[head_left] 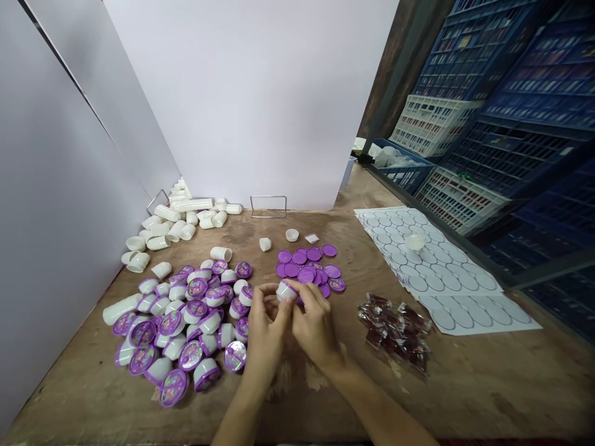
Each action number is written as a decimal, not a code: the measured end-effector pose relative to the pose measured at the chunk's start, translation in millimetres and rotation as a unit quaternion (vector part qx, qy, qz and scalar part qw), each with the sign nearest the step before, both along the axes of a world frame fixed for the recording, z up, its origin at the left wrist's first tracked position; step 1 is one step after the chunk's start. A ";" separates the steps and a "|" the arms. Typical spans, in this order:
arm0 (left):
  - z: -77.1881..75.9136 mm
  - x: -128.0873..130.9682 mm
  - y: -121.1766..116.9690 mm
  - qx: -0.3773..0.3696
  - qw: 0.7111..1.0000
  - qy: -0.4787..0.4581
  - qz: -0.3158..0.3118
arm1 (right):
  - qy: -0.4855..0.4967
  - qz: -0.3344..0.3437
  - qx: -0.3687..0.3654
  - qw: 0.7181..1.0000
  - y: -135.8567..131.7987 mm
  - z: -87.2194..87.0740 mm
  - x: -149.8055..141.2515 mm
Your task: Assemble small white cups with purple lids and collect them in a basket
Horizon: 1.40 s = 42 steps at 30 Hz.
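Between my two hands is a small white plastic cup (285, 290) with a purple rim, tilted on its side. My left hand (268, 310) grips it from the left, thumb in front. My right hand (313, 316) closes on its right side, with fingers over the purple rim. Just behind my hands lies a loose spread of round purple lids (307, 272), mostly plain side up. To the left is a heap of lidded white cups (195, 310) with purple printed tops. Small clear packets with dark red contents (395, 331) lie right of my right hand.
Stacked empty white cups (171, 217) lie at the back left; two single cups (292, 235) stand nearer the middle. Sheets printed with circles (418, 266) cover the right side, a translucent piece on top. White panels (255, 99) wall the back; plastic crates (432, 124) rise at right.
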<state>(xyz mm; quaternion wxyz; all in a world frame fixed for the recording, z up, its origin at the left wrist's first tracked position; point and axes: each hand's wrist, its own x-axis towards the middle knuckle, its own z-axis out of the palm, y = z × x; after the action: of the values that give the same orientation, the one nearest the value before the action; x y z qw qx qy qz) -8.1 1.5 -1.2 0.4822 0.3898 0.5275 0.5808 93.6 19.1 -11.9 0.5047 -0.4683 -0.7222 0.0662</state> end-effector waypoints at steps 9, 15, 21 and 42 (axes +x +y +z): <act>-2.2 -1.3 -2.6 0.056 0.994 -0.018 0.088 | 0.077 0.085 -0.065 0.991 -4.1 6.3 -2.4; -1.3 5.6 -6.8 0.102 0.989 0.007 0.112 | 0.082 0.150 -0.028 0.985 2.6 10.5 4.5; 2.9 2.3 1.0 -0.006 0.977 -0.190 0.092 | 0.097 0.148 -0.103 0.979 5.9 12.7 6.2; 6.2 -9.1 -10.3 0.170 0.979 0.105 0.028 | 0.239 0.149 -0.136 0.950 -10.7 14.9 11.3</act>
<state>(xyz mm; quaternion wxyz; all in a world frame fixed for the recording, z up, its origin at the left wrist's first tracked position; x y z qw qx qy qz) -17.2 -8.9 5.0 0.3344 0.5100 0.4798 0.6308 104.9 8.4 3.0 0.5781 -0.3906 -0.6262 0.3481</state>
